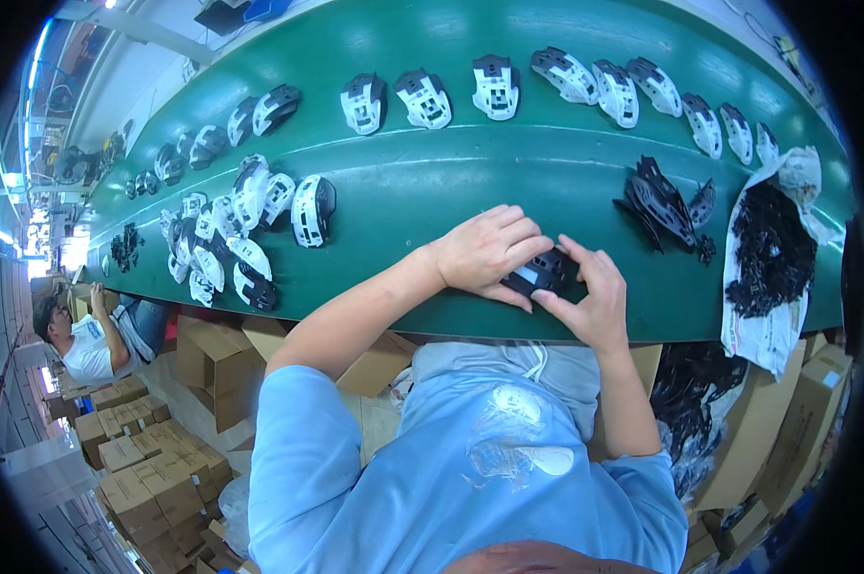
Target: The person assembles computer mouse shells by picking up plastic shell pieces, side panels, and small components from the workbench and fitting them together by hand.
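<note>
Both hands (484, 253) (594, 295) clamp a dark plastic shell (550, 272) between them over the green table (432, 182).

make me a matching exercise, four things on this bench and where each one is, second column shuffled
1. white bag
2. black piece
3. heap of black-and-white shells
4. larger black parts

A. between left hand and right hand
B. left of both hands
C. between right hand and white bag
D. far right, holding small black parts

Pairs: 1-D, 2-A, 3-B, 4-C

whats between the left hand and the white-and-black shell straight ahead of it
Bare green tabletop crossed by a pale line lies between the left hand and that shell, in the head view.
</note>
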A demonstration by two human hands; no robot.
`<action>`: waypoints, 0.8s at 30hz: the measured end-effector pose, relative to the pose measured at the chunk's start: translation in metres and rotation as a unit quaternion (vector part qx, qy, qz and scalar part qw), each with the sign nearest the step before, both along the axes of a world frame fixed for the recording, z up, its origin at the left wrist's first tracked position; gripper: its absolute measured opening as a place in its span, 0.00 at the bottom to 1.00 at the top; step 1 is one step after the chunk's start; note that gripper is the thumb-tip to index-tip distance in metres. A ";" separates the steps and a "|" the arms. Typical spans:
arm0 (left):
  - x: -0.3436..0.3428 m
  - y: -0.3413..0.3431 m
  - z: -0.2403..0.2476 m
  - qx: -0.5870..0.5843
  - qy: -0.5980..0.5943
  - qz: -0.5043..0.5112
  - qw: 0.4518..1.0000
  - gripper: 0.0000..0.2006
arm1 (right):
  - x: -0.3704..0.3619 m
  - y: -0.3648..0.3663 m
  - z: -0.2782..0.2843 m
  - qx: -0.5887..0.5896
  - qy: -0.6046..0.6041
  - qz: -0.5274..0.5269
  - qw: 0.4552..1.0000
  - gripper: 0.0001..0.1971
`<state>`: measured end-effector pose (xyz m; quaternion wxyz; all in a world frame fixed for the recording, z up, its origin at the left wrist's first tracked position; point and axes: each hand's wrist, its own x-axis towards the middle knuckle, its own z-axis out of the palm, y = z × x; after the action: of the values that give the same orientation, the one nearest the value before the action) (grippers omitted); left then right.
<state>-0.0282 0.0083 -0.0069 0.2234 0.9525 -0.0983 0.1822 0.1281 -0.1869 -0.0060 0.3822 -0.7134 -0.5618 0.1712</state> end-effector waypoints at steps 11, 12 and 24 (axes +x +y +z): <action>-0.093 0.216 0.032 0.330 -0.041 0.635 0.697 0.32 | 0.005 0.001 -0.006 0.082 -0.049 0.001 0.995 0.17; -0.087 0.216 0.027 0.306 -0.037 0.604 0.735 0.32 | 0.006 0.001 -0.008 0.087 -0.042 -0.008 0.995 0.16; 0.008 0.182 0.017 -0.010 0.027 0.564 0.825 0.37 | 0.010 -0.003 -0.010 0.086 -0.050 -0.027 0.995 0.14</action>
<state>-0.0197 0.1901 0.0106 0.0937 0.8441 0.4641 0.2515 0.1384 -0.1899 -0.0163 0.4182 -0.7006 -0.5732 0.0759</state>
